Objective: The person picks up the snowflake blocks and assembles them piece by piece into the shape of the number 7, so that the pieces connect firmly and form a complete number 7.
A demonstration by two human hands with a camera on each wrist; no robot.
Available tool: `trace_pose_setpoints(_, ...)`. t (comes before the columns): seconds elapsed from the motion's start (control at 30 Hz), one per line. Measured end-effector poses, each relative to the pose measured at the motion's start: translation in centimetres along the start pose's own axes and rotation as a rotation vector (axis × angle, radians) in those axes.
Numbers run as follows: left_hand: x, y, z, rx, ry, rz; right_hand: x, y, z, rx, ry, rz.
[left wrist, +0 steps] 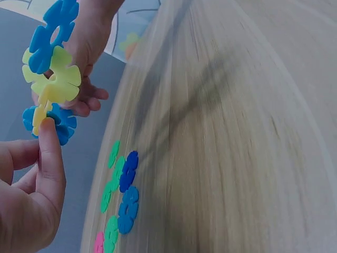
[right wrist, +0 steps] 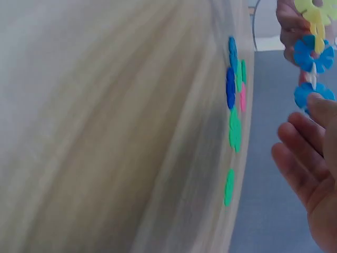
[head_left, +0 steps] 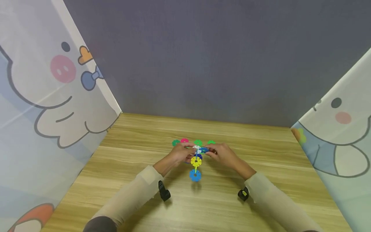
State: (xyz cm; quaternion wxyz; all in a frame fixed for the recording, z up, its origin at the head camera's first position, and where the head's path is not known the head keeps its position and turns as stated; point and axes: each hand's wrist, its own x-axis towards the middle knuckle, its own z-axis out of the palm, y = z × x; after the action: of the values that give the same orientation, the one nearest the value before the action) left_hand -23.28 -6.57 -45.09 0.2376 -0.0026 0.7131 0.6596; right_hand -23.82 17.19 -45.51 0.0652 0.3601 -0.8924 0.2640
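Observation:
Both hands hold up a chain of slotted plastic snowflake discs above the table. My left hand (head_left: 180,153) pinches the chain by the white snowflake disc (head_left: 197,149); exactly which disc its fingertips grip is partly hidden. Between thumb and fingers, my right hand (head_left: 225,155) pinches a blue snowflake disc (head_left: 204,150) that meets the white one. Toward the person hang a yellow disc (head_left: 196,158) and, lowest, a light blue disc (head_left: 195,176). The right wrist view shows the white disc (right wrist: 313,79) edge-on between two blue discs.
Loose discs lie on the wooden table (head_left: 139,196) beyond the hands: a pink disc (head_left: 184,140), a dark blue disc (right wrist: 230,88) and several green ones, including one at the right (head_left: 211,142). A grey wall (head_left: 203,64) rises behind, with cartoon-printed panels at both sides.

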Motion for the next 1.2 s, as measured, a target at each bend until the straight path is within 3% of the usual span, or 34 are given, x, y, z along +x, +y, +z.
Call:
trace_pose_setpoints(0.2,0.0,-0.2,-0.3,-0.024,0.006,0.001,0.7,1.3,-0.6,-0.023,-0.143,0.066)
trace_pose_setpoints(0.73,-0.2,-0.4,0.0,0.002,0.017,-0.002,2.7,4.5,0.3,-0.179,-0.123,0.338)
trace_pose_setpoints(1.03,-0.3,-0.3,-0.1,0.016,0.007,0.003,3.1,5.2,1.1,-0.227,-0.157,0.369)
trace_pose_setpoints(1.2,-0.1,-0.4,0.1,0.008,0.013,-0.004,3.1,5.2,1.2,-0.193,-0.173,0.406)
